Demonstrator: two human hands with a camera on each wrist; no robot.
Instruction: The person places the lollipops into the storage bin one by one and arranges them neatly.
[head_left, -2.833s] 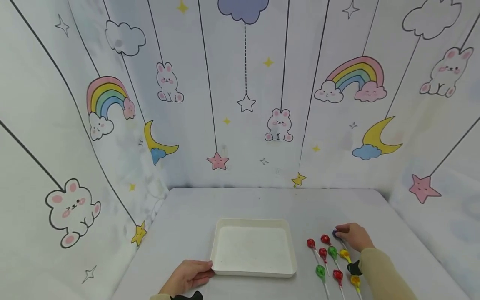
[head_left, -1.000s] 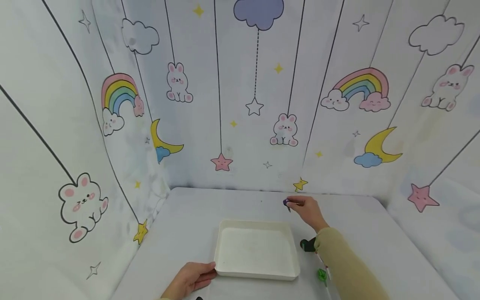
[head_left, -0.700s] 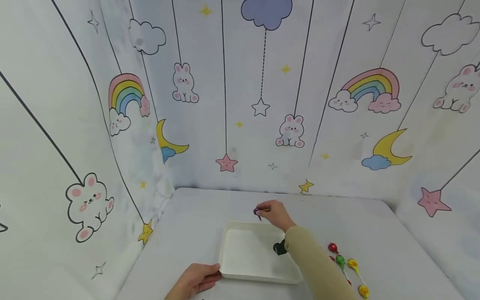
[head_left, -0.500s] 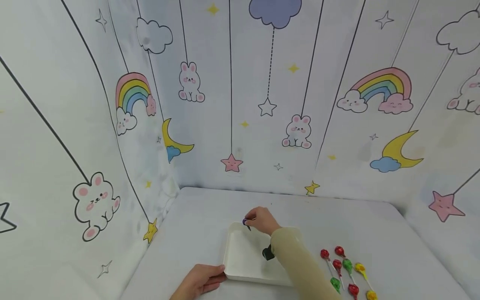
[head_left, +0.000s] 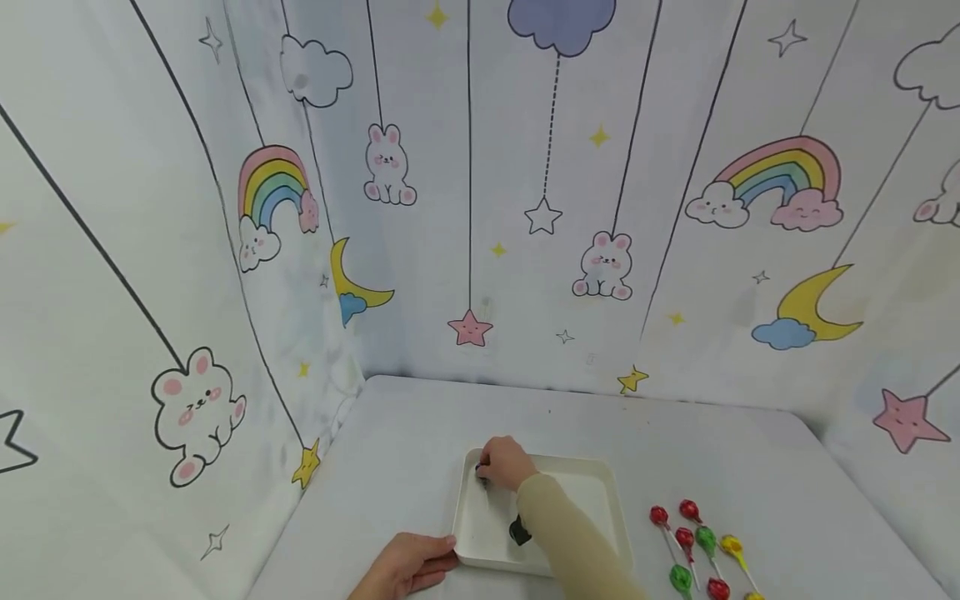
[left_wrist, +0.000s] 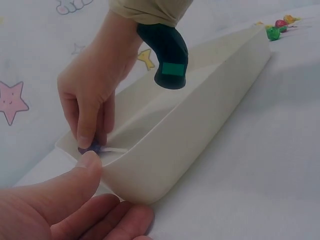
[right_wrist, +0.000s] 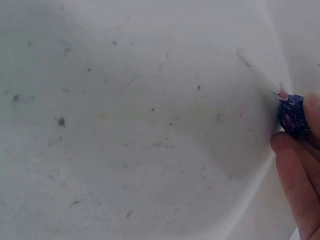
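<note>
My right hand [head_left: 506, 464] is inside the white tray [head_left: 581, 508], down at its far left corner. Thumb and fingers pinch the wrapped head of a dark purple lollipop [right_wrist: 292, 116], whose white stick lies along the tray floor in the right wrist view. At the tray's near left corner my left hand [head_left: 408, 567] grips the rim: the left wrist view has its thumb [left_wrist: 82, 175] at the top edge and its fingers curled against the outside. The lollipop's head [left_wrist: 90, 148] is partly covered there by the hands.
Right of the tray lie several wrapped lollipops: red [head_left: 685, 537], green [head_left: 706, 540] and yellow [head_left: 731, 546]. A white table [head_left: 420, 417] carries everything. Printed cloth walls [head_left: 420, 250] enclose it at the back and sides. A dark wrist device [head_left: 519, 531] hangs over the tray.
My right hand has lifted the purple lollipop from the group at right, carried it left over the table, and lowered it into the tray. The left hand stays on the tray's corner.
</note>
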